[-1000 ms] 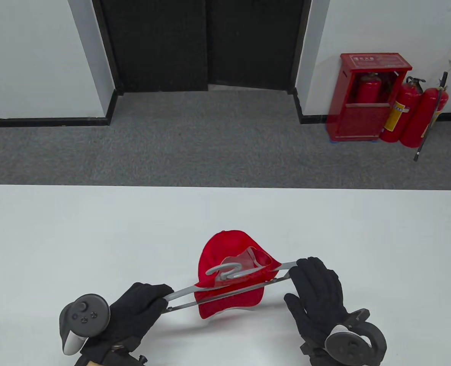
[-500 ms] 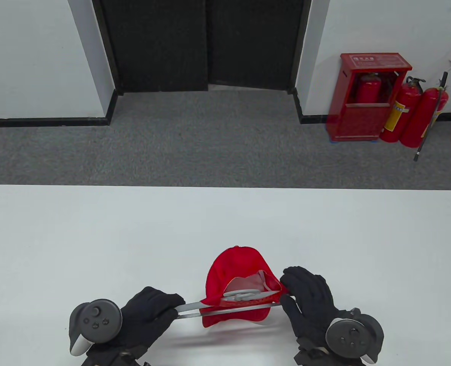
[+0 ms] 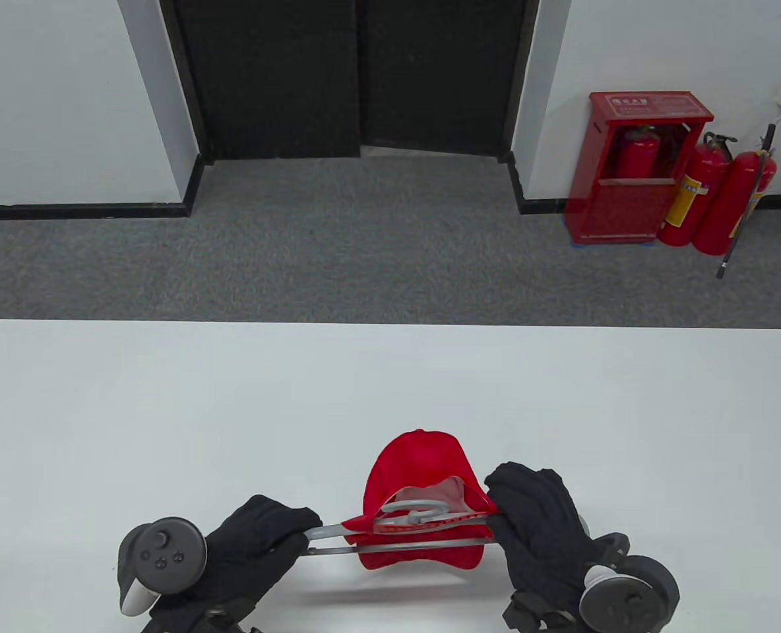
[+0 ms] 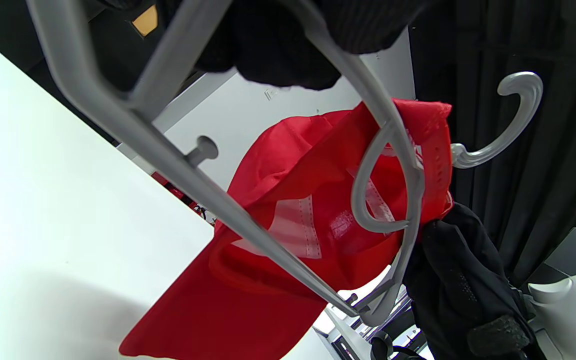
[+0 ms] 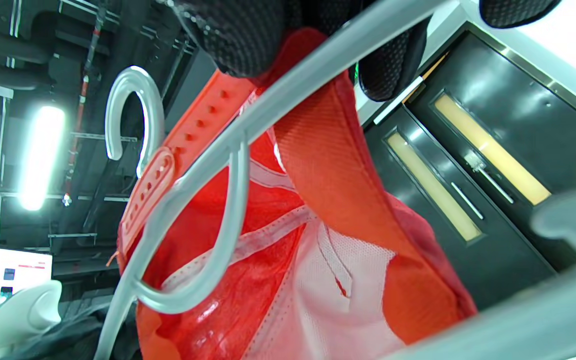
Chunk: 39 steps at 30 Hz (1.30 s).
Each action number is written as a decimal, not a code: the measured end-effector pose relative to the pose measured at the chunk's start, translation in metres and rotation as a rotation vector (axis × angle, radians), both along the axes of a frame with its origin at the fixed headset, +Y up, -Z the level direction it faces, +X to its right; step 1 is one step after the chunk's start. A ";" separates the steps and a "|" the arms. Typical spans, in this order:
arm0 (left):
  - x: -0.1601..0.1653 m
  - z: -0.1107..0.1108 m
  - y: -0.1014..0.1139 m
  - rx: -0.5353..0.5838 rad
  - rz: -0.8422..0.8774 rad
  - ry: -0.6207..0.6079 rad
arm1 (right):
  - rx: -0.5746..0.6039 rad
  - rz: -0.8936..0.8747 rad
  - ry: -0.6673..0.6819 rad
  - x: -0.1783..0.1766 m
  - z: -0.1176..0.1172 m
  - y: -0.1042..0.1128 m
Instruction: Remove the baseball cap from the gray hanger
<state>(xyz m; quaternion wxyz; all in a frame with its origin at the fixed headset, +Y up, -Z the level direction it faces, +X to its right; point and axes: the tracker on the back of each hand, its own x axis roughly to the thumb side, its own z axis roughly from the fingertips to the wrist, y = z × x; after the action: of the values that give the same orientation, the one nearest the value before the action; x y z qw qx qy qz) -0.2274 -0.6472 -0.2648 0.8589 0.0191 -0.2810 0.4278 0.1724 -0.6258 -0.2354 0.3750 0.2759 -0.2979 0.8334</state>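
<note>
A red baseball cap (image 3: 423,475) hangs on a gray hanger (image 3: 397,546) that is held level just above the white table (image 3: 166,409). The hanger's hook (image 3: 417,509) lies over the cap's opening. My left hand (image 3: 295,531) grips the hanger's left end. My right hand (image 3: 504,511) grips the back edge of the cap at the hanger's right arm. In the right wrist view my fingers (image 5: 248,30) pinch the red strap (image 5: 188,140) beside the hanger arm (image 5: 288,95). In the left wrist view the cap (image 4: 288,200) hangs across the bar (image 4: 168,165), with the right hand (image 4: 463,280) against its rim.
The table's far edge (image 3: 390,323) borders gray carpet. A red extinguisher cabinet (image 3: 641,171) and extinguishers (image 3: 727,198) stand by the far wall, well off the table.
The hanger and cap came closer to me and levelled out. My right hand slid left from the hanger's right end onto the back edge of the cap and curled around it.
</note>
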 end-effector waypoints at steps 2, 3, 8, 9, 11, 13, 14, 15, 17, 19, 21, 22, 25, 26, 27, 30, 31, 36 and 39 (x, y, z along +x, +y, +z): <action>0.000 0.001 0.002 0.005 0.001 -0.002 | -0.008 -0.033 0.003 0.002 0.001 0.002; 0.001 0.003 0.003 0.015 -0.012 -0.001 | -0.016 -0.075 0.015 0.003 0.001 0.003; 0.005 0.005 0.004 0.033 -0.044 0.004 | 0.021 -0.139 0.084 0.005 0.005 0.006; 0.005 0.004 0.003 0.032 -0.046 0.007 | 0.048 -0.109 0.088 0.004 0.007 0.007; 0.005 0.003 0.002 0.037 -0.060 0.012 | 0.096 -0.076 0.087 0.000 0.011 0.010; 0.006 0.003 0.002 0.041 -0.079 0.011 | 0.124 -0.073 0.095 -0.004 0.015 0.013; 0.007 0.004 0.002 0.049 -0.096 0.014 | 0.141 -0.081 0.102 -0.006 0.018 0.014; 0.008 0.005 0.002 0.054 -0.108 0.015 | 0.145 -0.079 0.104 -0.007 0.019 0.014; 0.010 0.006 0.002 0.067 -0.133 0.016 | 0.152 -0.073 0.110 -0.009 0.020 0.015; 0.012 0.007 0.002 0.074 -0.147 0.019 | 0.161 -0.080 0.111 -0.009 0.021 0.015; 0.013 0.008 0.003 0.083 -0.156 0.021 | 0.166 -0.097 0.117 -0.008 0.021 0.016; 0.013 0.008 0.003 0.087 -0.165 0.023 | 0.170 -0.117 0.118 -0.007 0.022 0.016; 0.014 0.009 0.003 0.107 -0.198 0.037 | 0.180 -0.175 0.120 -0.004 0.023 0.018; 0.015 0.009 0.003 0.116 -0.217 0.042 | 0.180 -0.229 0.122 -0.002 0.023 0.019; 0.015 0.009 0.003 0.123 -0.229 0.044 | 0.176 -0.250 0.118 0.000 0.024 0.019; 0.017 0.011 0.003 0.135 -0.253 0.043 | 0.141 -0.374 0.080 0.011 0.021 0.020; 0.017 0.011 0.003 0.134 -0.252 0.037 | 0.116 -0.419 0.064 0.016 0.019 0.019; 0.022 0.013 0.002 0.147 -0.278 0.028 | -0.022 -0.684 0.006 0.042 0.004 0.005; 0.025 0.014 0.002 0.168 -0.318 0.029 | -0.090 -0.813 -0.019 0.049 0.000 -0.001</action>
<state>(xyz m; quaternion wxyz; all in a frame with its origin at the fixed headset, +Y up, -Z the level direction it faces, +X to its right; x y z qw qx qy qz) -0.2023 -0.6457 -0.2507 0.9150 0.0523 -0.3028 0.2615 0.2218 -0.6269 -0.2356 0.6827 0.1112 -0.3492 0.6321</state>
